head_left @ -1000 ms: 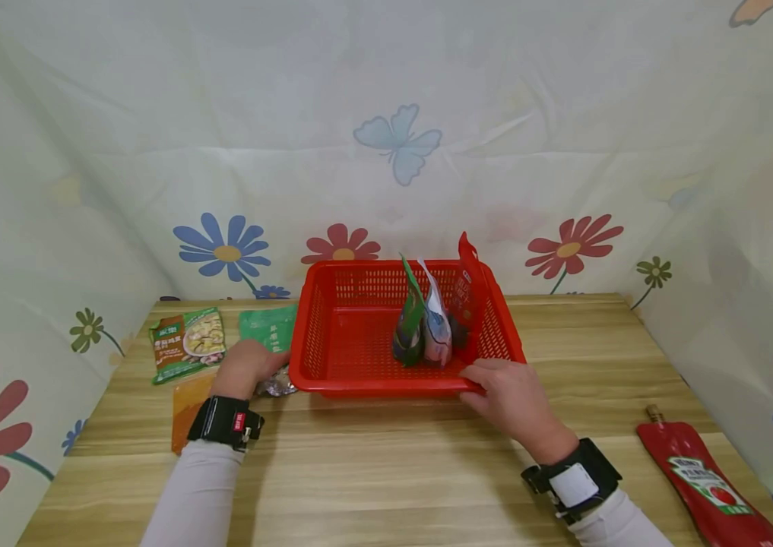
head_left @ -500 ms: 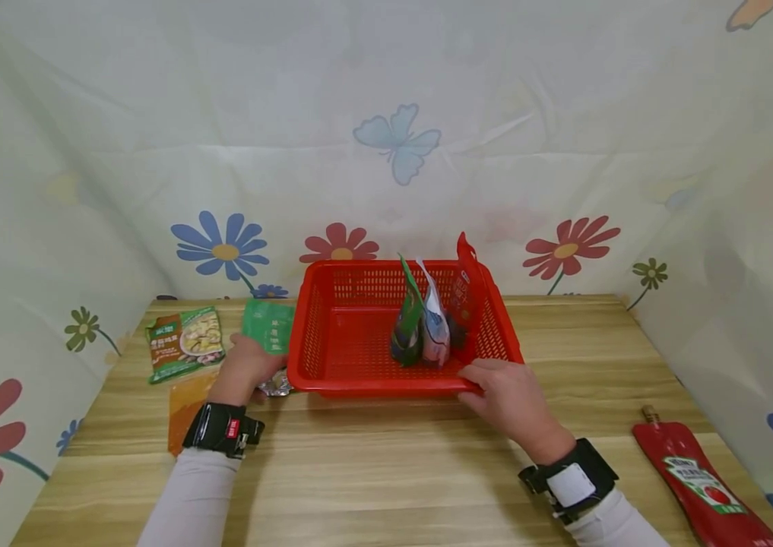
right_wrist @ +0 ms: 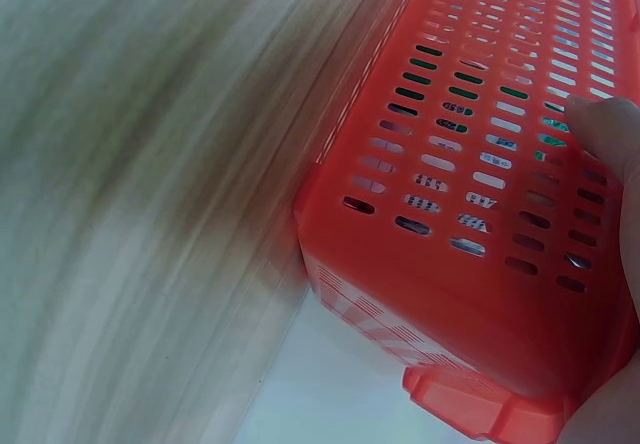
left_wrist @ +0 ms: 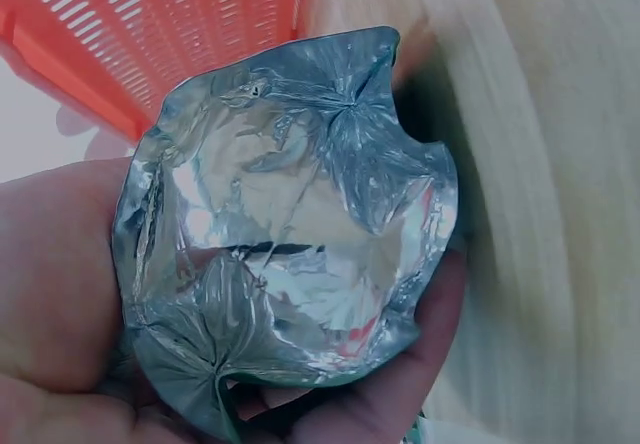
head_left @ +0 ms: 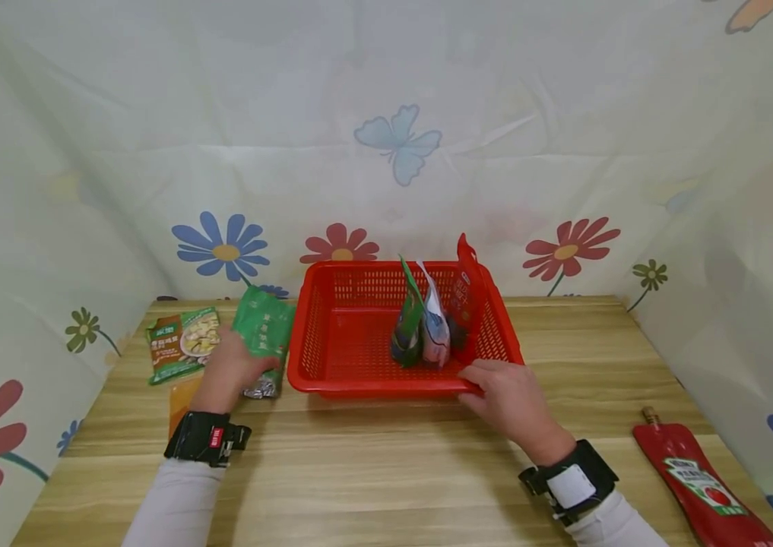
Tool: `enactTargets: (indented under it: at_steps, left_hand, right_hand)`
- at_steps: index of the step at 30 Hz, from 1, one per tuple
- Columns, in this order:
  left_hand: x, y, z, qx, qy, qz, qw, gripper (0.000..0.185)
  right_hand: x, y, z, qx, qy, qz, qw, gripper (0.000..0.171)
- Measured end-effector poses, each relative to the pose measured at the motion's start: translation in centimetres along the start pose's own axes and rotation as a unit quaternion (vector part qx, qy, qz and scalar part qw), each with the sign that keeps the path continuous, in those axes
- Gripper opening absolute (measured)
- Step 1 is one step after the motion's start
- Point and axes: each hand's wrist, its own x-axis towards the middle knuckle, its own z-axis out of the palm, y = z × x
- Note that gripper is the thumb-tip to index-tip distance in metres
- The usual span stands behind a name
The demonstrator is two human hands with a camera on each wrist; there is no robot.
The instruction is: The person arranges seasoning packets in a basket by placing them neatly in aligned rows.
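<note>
My left hand [head_left: 225,372] grips a green pouch [head_left: 266,323] just left of the red plastic basket [head_left: 359,385]. Its crinkled silver base [left_wrist: 280,214] faces the left wrist camera, thumb on one side and fingers on the other. At the basket's front right corner, my right hand [head_left: 512,403] holds the rim. In the right wrist view the thumb lies against the slotted wall [right_wrist: 440,264]. Inside the basket, toward the right, stand a green packet [head_left: 409,323], a pale pink-and-blue packet [head_left: 436,327] and a red packet [head_left: 470,296].
Left of my hand lies a green-and-brown food packet [head_left: 184,343]. An orange packet [head_left: 182,399] is partly hidden beneath the left wrist. A red Heinz ketchup pouch [head_left: 704,482] lies at the table's right. Flowered cloth [head_left: 393,205] walls the wooden table [head_left: 386,471].
My left hand has taken hold of the green pouch, raised and tilted it, and moved slightly left, away from the basket. The right hand stays on the rim.
</note>
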Motion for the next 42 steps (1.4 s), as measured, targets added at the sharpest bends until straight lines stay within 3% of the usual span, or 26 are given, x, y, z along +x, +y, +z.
enactTargets:
  at_steps: [11,15,21,29,33,38,42]
  left_hand:
    - [-0.5,-1.7,-0.6,-0.027,0.042,0.051,0.9974,0.092]
    - [-0.6,-1.8,-1.1,-0.083,0.041,0.053,0.9943,0.089]
    - [-1.3,-1.3,-1.5,-0.193,0.025,0.023,0.9806,0.093]
    - [-2.3,-0.7,-2.0,-0.259,0.085,0.016,0.9620,0.085]
    - [-3.2,-0.3,-2.1,-0.267,0.101,0.024,0.9581,0.086]
    - [-4.8,0.6,-2.4,-0.237,0.139,0.064,0.9595,0.083]
    - [-6.6,1.8,-2.6,-0.250,0.152,0.096,0.9515,0.079]
  right_hand:
    - [0.0,0.0,0.0,-0.002,0.007,-0.004,1.000,0.032]
    - [-0.1,0.1,0.1,-0.003,0.009,-0.006,1.000,0.032]
    - [0.0,0.0,0.1,-0.004,0.005,-0.006,1.000,0.032]
    - [0.0,0.0,0.0,0.001,0.002,-0.003,1.000,0.031]
    - [0.0,0.0,0.1,0.004,0.006,-0.003,1.000,0.031]
    - [0.0,0.0,0.1,0.005,0.008,-0.002,1.000,0.029]
    - [0.0,0.0,0.1,0.005,0.005,-0.001,1.000,0.028]
